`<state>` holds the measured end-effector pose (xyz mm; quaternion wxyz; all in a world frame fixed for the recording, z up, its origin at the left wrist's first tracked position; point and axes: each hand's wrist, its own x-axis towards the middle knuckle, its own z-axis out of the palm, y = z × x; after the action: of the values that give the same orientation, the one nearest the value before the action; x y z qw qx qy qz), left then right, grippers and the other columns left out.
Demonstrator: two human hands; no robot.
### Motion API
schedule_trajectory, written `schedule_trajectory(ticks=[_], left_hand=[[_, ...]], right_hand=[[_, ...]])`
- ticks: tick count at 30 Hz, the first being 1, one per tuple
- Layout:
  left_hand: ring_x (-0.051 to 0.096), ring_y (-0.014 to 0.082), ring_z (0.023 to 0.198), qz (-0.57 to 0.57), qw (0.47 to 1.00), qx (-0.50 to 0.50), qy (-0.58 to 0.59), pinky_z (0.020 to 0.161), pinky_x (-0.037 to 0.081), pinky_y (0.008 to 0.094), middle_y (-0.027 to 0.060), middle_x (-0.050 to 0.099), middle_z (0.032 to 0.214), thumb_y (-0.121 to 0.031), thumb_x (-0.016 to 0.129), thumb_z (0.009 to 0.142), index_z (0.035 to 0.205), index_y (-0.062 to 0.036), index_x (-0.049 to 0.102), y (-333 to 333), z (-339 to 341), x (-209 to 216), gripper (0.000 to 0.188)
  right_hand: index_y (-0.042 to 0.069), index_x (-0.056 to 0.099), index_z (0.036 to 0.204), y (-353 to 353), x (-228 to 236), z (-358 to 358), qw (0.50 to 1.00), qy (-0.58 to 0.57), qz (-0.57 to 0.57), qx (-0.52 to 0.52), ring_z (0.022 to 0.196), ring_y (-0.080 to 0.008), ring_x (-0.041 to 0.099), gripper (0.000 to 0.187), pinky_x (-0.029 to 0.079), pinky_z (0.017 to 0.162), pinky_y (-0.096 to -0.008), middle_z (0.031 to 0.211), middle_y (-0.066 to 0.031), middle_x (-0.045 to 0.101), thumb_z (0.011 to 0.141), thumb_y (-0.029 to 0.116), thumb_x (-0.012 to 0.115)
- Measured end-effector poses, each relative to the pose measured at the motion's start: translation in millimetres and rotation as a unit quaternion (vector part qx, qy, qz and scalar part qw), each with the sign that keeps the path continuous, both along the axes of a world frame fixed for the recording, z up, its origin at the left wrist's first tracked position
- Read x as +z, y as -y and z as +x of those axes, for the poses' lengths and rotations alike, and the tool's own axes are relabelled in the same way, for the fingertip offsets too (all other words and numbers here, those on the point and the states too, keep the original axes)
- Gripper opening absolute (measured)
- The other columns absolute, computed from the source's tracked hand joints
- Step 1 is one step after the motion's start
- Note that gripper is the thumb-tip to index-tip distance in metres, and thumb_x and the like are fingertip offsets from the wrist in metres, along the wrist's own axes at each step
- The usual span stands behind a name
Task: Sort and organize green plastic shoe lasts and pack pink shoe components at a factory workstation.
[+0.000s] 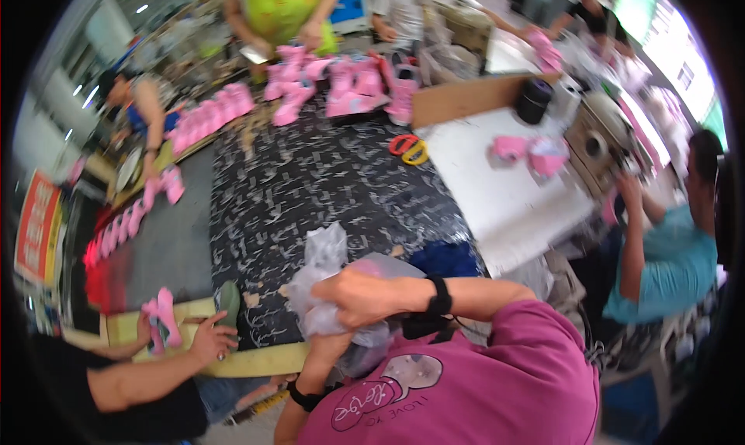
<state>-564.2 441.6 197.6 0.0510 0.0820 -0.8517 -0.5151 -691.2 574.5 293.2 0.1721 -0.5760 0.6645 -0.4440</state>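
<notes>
Just in front of my body, a crumpled translucent plastic bag (324, 247) is bunched up between my hands. My right hand (353, 296), with a black band on the wrist, is closed around the gathered plastic from above. Below it, my left hand (329, 347) grips the lower part of the same bag, its fingers partly covered by plastic. Something pink (374, 267) shows faintly through the film beside my right hand; its shape cannot be made out. A bundle of dark blue material (445, 259) lies just beyond my right wrist.
Pink shoes (365, 84) stand along the black patterned table's (310, 185) far edge, near red and yellow ring-shaped handles (408, 148). At left, a co-worker's hands (213, 342) hold a pink shoe piece (164, 318) and a green piece (227, 304). A person sits right, by a sewing machine (599, 142).
</notes>
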Motion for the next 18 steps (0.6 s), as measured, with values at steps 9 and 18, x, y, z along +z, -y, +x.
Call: schedule_trajectory(ticks=[9, 18], left_hand=[[0.060, 0.0203, 0.095, 0.025, 0.955, 0.245, -0.162, 0.084, 0.047, 0.0359, 0.0124, 0.063, 0.103, 0.004, 0.063, 0.077, 0.104, 0.0066, 0.058, 45.0, -11.6, 32.7, 0.027], [0.058, 0.0342, 0.063, -0.184, 0.936, -0.167, -0.251, 0.059, 0.044, 0.0412, 0.0134, 0.058, 0.068, -0.025, 0.073, 0.059, 0.077, -0.0020, 0.062, -0.9, -41.6, 96.7, 0.031]], right_hand=[[-0.001, 0.033, 0.133, -48.3, 10.3, -24.0, 0.994, -0.052, -0.031, -0.089, 0.120, -0.0384, 0.042, 0.083, 0.037, 0.098, -0.0442, 0.128, -0.0238, 0.042, 0.067, 0.023, 0.076], [0.005, 0.038, 0.133, -22.5, -46.7, 5.9, 0.986, -0.088, -0.124, -0.063, 0.114, -0.0380, 0.047, 0.073, 0.040, 0.094, -0.0433, 0.128, -0.0207, 0.044, 0.072, 0.027, 0.071]])
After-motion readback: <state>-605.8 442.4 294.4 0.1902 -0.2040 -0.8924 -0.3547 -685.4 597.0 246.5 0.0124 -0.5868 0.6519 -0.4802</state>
